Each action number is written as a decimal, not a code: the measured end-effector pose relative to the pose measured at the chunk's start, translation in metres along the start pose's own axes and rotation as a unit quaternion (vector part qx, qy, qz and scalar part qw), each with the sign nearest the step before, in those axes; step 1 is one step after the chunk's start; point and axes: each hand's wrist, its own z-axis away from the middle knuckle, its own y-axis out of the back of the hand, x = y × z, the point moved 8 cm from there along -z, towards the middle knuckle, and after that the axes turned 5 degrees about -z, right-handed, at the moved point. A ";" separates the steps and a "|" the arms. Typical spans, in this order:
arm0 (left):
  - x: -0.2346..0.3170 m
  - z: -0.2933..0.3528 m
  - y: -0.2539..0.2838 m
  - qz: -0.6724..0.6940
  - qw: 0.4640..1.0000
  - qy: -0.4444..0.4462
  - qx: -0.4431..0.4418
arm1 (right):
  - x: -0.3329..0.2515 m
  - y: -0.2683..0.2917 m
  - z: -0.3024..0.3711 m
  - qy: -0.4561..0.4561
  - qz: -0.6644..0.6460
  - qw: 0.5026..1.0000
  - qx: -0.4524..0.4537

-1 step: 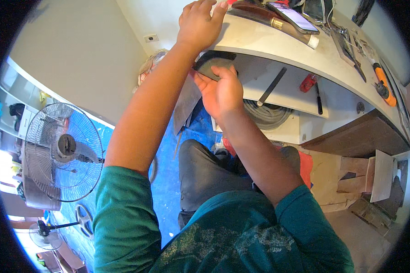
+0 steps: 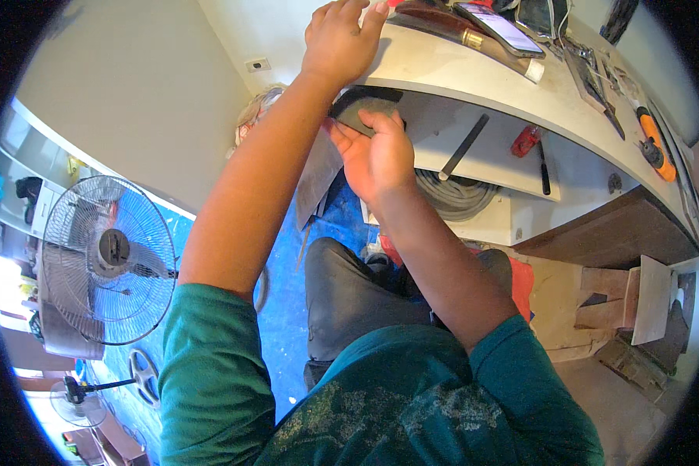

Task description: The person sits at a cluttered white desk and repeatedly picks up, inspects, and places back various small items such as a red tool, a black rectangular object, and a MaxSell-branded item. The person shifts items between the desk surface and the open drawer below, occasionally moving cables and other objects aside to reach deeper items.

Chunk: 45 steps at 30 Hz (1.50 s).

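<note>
Pinching, it seems: R hand [image 2: 382, 159] has thumb over near edge of flat grey-green pad [image 2: 359, 116], other fingers under its L side; exact contact partly hidden. Pad is just below front edge of white counter [image 2: 435, 74]. L hand [image 2: 342, 45] higher, at counter edge, thumb apart from fingers; can't tell if gripping. Pad prob. light, semi-stiff, maybe gritty, not fragile; best held by rim, thumb on face. Further out: dark bar [image 2: 464, 147], red-handled tool [image 2: 526, 141], coiled hose [image 2: 460, 203]; phone [image 2: 505, 31] up top.
</note>
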 end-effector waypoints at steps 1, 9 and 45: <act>-0.003 -0.003 -0.002 0.009 1.000 0.013 -0.009 | 0.000 0.000 -0.004 0.004 0.001 1.000 0.021; -0.018 -0.008 -0.014 0.038 0.996 0.063 -0.045 | 0.010 0.006 -0.026 -0.046 -0.073 0.996 0.018; -0.027 -0.007 -0.041 0.109 0.971 0.027 -0.211 | -0.012 0.008 -0.013 -0.073 0.059 0.995 0.022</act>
